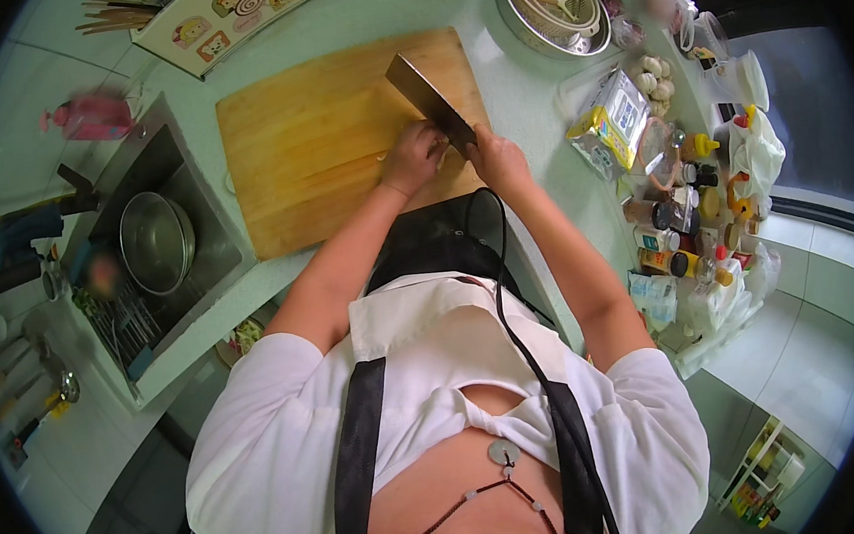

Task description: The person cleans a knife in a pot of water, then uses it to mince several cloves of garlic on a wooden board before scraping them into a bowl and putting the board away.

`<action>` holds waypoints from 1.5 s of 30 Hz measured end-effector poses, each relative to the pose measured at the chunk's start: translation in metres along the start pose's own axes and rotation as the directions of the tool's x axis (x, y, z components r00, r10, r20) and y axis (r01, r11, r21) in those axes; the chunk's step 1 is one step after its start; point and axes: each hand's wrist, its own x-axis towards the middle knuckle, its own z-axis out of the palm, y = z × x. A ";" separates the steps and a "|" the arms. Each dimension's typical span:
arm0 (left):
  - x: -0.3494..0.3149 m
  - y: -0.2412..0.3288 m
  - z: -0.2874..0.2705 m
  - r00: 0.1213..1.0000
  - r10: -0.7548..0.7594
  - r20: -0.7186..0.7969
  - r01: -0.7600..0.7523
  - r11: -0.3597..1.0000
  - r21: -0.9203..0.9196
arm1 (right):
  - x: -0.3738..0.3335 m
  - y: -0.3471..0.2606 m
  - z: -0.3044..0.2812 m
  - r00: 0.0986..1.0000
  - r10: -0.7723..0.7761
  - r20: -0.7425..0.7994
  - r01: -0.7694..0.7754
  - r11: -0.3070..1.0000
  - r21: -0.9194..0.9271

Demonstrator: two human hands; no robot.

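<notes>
While the right hand (502,166) is clamped on one cleaver (429,99), the left hand (413,161) curls just beside its blade; whether it grips anything, I cannot tell. Both hands are close together near the near right corner of one cutting board (296,137), which lies along the near edge of the surface (530,108). Off the board's left edge, one sink (215,223) holds metal bowlware (155,246), and one pink bottle (99,118) stands beyond its far edge.
</notes>
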 end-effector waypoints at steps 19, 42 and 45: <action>-0.001 -0.002 -0.002 0.993 0.070 -0.097 -0.067 0.997 0.043 | -0.012 -0.012 -0.034 0.992 0.019 0.123 -0.010 0.997 -0.076; 0.004 0.002 -0.012 1.000 0.010 -0.010 -0.009 0.996 0.084 | -0.017 0.008 -0.012 0.973 0.224 -0.049 -0.223 0.974 0.026; 0.015 0.003 -0.006 0.997 -0.004 0.082 -0.005 0.993 0.118 | -0.026 0.005 -0.013 0.964 0.255 -0.074 -0.247 0.964 0.096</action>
